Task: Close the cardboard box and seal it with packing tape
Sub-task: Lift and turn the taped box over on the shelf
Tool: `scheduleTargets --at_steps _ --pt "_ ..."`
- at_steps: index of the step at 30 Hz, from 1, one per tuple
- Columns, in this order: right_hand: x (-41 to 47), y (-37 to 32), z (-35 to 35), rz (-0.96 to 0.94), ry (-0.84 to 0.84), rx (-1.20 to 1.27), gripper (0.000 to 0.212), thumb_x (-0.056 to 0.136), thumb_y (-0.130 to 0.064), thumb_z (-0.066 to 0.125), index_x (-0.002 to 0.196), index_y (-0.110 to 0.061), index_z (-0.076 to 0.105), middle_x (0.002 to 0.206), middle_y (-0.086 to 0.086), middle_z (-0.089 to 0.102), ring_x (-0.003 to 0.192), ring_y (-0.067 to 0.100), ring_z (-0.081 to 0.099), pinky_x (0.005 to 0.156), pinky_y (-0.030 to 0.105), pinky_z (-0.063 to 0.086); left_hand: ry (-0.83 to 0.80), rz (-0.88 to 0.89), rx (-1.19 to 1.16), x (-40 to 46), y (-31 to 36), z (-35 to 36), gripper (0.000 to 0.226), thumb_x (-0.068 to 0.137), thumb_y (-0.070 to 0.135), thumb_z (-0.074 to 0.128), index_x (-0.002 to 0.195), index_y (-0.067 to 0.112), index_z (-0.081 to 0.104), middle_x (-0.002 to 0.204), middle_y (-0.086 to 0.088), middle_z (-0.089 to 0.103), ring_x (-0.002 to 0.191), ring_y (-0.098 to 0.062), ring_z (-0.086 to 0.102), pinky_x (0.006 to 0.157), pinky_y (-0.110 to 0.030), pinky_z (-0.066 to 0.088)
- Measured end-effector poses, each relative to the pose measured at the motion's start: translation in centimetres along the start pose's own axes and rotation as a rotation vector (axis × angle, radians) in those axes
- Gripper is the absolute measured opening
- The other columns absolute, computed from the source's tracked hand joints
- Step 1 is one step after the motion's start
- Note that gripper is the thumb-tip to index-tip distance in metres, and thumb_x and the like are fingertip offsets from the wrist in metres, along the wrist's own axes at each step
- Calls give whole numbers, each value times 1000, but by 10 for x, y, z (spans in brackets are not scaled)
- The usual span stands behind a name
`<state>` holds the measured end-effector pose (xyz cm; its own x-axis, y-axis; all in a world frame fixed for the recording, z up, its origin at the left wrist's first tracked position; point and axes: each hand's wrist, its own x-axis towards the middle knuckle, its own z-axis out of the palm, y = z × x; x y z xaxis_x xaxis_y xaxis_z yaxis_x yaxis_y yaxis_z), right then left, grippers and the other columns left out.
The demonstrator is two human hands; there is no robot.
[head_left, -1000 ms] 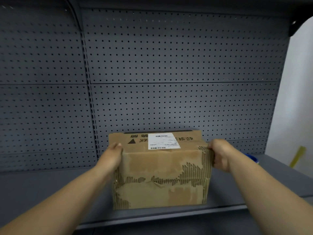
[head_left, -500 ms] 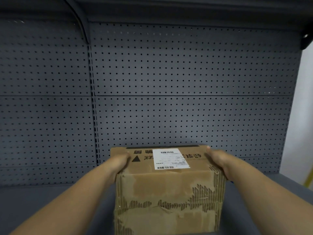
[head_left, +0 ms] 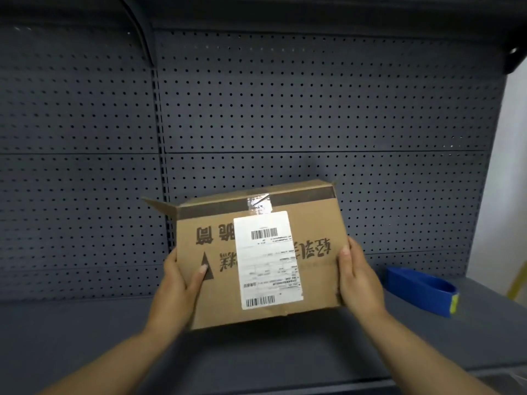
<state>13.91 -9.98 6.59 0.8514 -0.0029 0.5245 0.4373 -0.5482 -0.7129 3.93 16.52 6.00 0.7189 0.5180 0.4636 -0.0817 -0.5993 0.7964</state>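
Note:
A brown cardboard box (head_left: 313, 252) with a white shipping label (head_left: 268, 259) and dark printed characters is held up in front of me, its labelled face tilted toward the camera. My left hand (head_left: 178, 283) grips its left side, thumb lying on the labelled face. My right hand (head_left: 358, 276) grips its right side, thumb on the edge. A loose flap (head_left: 158, 205) sticks out at the upper left. An old strip of clear tape (head_left: 259, 203) crosses the top seam. A blue tape dispenser (head_left: 422, 290) lies on the shelf to the right.
A dark grey shelf (head_left: 85, 337) runs below the box, backed by a perforated metal panel (head_left: 285, 109). A white wall (head_left: 510, 181) and a yellow object (head_left: 517, 277) show at the far right edge.
Both hands have lifted the box off the shelf and tipped it, so the labelled top now faces me instead of the torn front side. The blue dispenser has come into view.

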Motion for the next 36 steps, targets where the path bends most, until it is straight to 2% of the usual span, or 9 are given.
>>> scheduleTargets --at_steps 5,11,15,21,25,28,31,33,36 --pt "-16 20 24 -9 -25 56 46 97 -41 21 137 -22 35 96 -6 56 85 17 57 60 29 39 -46 -84 -98 -23 -23 -1 75 84 15 64 142 16 17 133 -2 44 116 -19 48 99 -42 42" --pt "-35 38 39 478 -104 524 72 88 -62 18 141 -16 39 143 8 44 133 26 39 111 40 30 -143 -128 -196 -34 -30 3 79 82 10 67 141 18 15 131 1 41 121 -16 45 106 -39 36" --pt "-48 50 36 811 -134 608 90 84 -71 17 141 -6 37 146 17 39 135 34 35 112 45 24 -180 -209 -264 -45 -31 12 66 89 21 58 141 22 17 134 1 40 124 -16 40 109 -42 32" --pt "-61 46 35 887 -121 726 104 68 -83 19 141 -13 41 143 13 45 132 32 39 114 48 24 -222 -258 -310 -53 -35 13 65 90 33 52 143 30 13 139 6 38 128 -14 37 110 -43 31" --pt "-54 37 21 766 -40 599 90 81 -76 10 139 -16 44 140 13 49 130 32 42 111 47 29 -252 -298 -249 -50 -27 4 62 93 39 44 145 26 13 136 7 40 125 -15 39 106 -36 31" --pt "-53 5 -7 167 290 291 66 95 -55 15 124 -11 55 119 7 57 119 27 50 94 38 38 9 -192 -14 -49 -13 -12 56 93 35 46 141 14 27 140 -4 38 130 -21 35 109 -39 29" --pt "-36 -34 -22 -283 351 199 47 94 -37 29 117 -8 58 112 -2 53 108 13 49 89 31 37 197 244 196 -37 25 -26 44 92 26 49 132 9 41 125 -2 40 122 -15 33 102 -32 27" --pt "-10 -53 -22 -268 283 127 40 96 -31 38 127 -10 51 125 1 50 118 13 45 97 31 36 216 358 302 -16 47 -29 43 94 29 47 132 10 42 129 -5 43 125 -18 34 105 -34 25" --pt "32 -59 -14 -34 49 -117 53 96 -37 41 142 -13 33 145 10 38 134 27 33 111 41 27 96 263 529 17 60 -24 50 97 40 33 139 14 36 133 -7 50 128 -22 40 114 -40 15"
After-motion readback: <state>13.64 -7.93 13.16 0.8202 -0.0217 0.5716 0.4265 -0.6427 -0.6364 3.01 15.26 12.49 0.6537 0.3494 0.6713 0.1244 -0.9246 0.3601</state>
